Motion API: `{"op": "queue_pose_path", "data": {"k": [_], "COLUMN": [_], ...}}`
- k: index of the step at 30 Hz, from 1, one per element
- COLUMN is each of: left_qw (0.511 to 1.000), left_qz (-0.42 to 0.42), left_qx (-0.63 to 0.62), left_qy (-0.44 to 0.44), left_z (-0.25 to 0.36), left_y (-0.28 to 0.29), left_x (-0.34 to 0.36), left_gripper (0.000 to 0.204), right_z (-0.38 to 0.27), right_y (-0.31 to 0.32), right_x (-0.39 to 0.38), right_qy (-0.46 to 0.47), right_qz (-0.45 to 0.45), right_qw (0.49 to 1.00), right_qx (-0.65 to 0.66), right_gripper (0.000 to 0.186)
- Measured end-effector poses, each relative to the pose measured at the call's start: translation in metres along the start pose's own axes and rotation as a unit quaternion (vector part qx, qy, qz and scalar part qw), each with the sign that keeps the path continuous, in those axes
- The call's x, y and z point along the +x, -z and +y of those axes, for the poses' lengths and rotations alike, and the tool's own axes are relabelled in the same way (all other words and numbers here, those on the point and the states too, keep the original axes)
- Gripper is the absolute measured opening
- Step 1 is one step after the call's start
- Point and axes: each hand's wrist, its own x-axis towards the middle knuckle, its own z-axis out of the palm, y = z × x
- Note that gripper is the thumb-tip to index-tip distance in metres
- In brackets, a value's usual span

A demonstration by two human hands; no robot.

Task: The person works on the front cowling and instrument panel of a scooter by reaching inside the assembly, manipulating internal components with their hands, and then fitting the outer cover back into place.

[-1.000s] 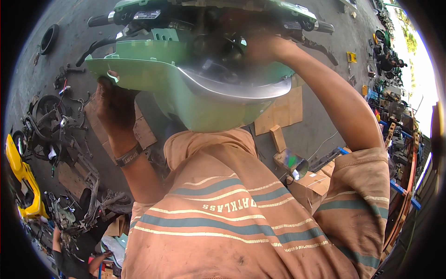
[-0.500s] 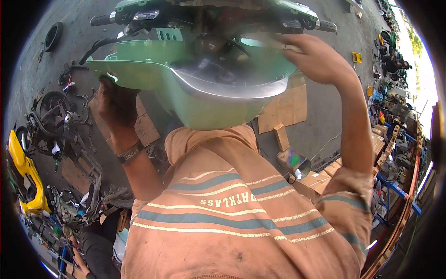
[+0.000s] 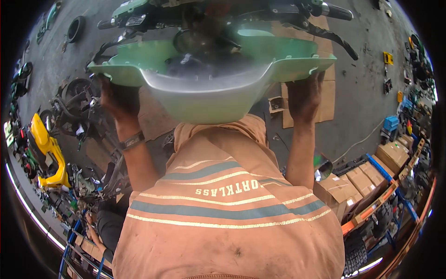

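Observation:
A pale green scooter fairing (image 3: 200, 104) with a glossy curved edge spans the space in front of my torso, below a handlebar assembly with black grips (image 3: 337, 11) and levers. My left hand (image 3: 118, 97) is closed on the fairing's left end from underneath, its fingertips largely hidden. My right hand (image 3: 302, 95) is closed on the right end, also from below and partly covered by the panel. The middle inside the fairing is hazy, with dark parts that I cannot make out.
A dismantled frame (image 3: 74, 111) and yellow body panel (image 3: 51, 153) lie left. Cardboard sheets (image 3: 325, 102) are on the floor. Boxes (image 3: 390, 153) and racking (image 3: 404, 200) line the right. A person (image 3: 104, 228) is at lower left; a tyre (image 3: 75, 28) lies upper left.
My right hand has come down from the fairing's inner upper area to grip under its right end. The fairing now sits squarer to me. My left hand keeps its hold.

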Motion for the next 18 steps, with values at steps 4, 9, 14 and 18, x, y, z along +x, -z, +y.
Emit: {"op": "queue_pose_path", "data": {"k": [4, 9, 14, 18], "left_qw": [0.992, 0.891, 0.98, 0.951], "left_qz": [-0.046, 0.036, 0.153, 0.113], "left_qx": [0.113, 0.445, 0.109, 0.287], "left_qy": [-0.009, -0.082, 0.06, 0.036], "left_z": [-0.008, -0.011, -0.006, -0.016], "left_y": [-0.013, -0.019, -0.045, 0.011], "left_x": [0.008, 0.016, 0.016, 0.021], "left_gripper": [0.046, 0.055, 0.046, 0.052], "right_z": [-0.007, -0.017, -0.016, -0.014], "right_y": [-0.002, -0.021, -0.028, -0.027], "right_x": [0.005, 0.01, 0.014, 0.011], "right_qy": [-0.006, -0.017, -0.007, 0.02], "right_qz": [0.003, 0.054, 0.082, 0.101], "right_qw": [0.998, 0.991, 0.989, 0.978], "right_qx": [-0.061, -0.119, -0.126, -0.183], "right_gripper": [0.043, 0.044, 0.043, 0.044]}}
